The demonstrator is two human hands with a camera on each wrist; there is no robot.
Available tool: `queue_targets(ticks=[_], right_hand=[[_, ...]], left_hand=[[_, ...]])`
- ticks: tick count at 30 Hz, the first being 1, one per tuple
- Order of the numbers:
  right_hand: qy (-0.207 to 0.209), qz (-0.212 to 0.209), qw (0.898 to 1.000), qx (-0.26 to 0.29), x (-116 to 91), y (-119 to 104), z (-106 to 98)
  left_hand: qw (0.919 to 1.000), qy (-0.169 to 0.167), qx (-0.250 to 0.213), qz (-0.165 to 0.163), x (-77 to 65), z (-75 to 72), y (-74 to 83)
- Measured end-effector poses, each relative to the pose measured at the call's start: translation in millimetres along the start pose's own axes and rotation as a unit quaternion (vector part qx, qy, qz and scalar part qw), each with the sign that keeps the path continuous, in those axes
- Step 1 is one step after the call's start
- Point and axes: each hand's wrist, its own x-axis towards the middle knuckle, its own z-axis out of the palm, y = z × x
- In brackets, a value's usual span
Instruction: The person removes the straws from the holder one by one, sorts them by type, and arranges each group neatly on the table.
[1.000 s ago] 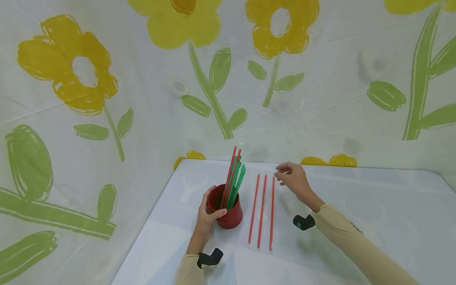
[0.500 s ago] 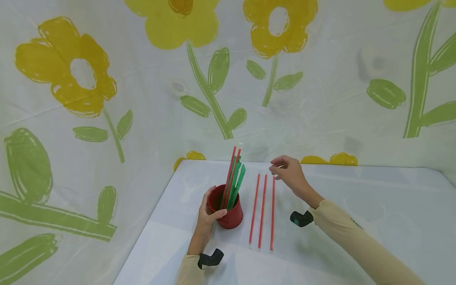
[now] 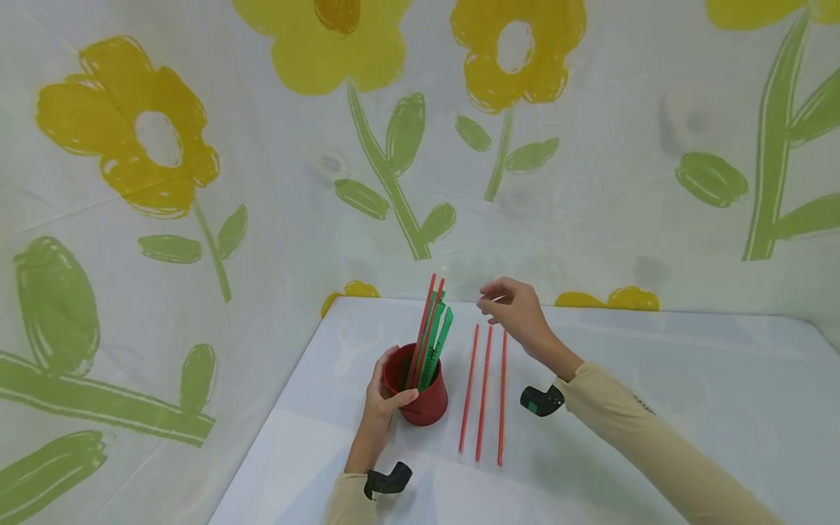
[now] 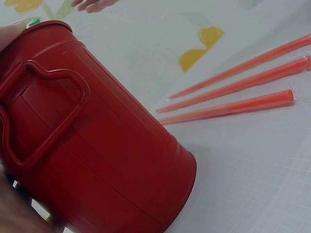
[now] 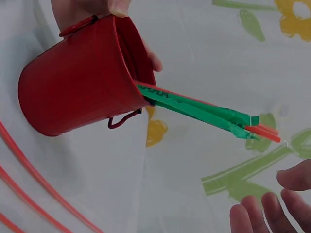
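Observation:
My left hand (image 3: 378, 401) grips a red metal bucket (image 3: 428, 405) by its side, thumb at the rim. Small wire handles, such as the handle (image 4: 81, 90) in the left wrist view, stick out from its wall. Out of the bucket lean two red straws (image 3: 422, 328) and several green paper-wrapped sticks (image 5: 194, 111) with dark print. My right hand (image 3: 521, 315) hovers right of their tips, fingers loosely bent and nothing between them. Three red straws (image 3: 484, 394) lie side by side on the table right of the bucket; clear wrapping shows at their ends in the left wrist view.
A white table (image 3: 689, 408) carries everything. Behind it and to the left hangs a pale cloth (image 3: 610, 182) with yellow flowers. Black cameras are strapped on both wrists, the right wrist camera (image 3: 542, 401) being right of the straws.
My right hand has moved left and slightly up, from the far end of the rightmost straw toward the bucket's sticks. The left hand and bucket have stayed put.

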Motion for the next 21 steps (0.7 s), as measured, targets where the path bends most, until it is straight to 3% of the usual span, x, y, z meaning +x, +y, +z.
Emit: queue_targets(ticks=[21], right_hand=[[-0.002, -0.039, 0.999, 0.032, 16, -22, 32]], left_hand=[[0.9999, -0.009, -0.005, 0.002, -0.4, -3.7, -2.7]])
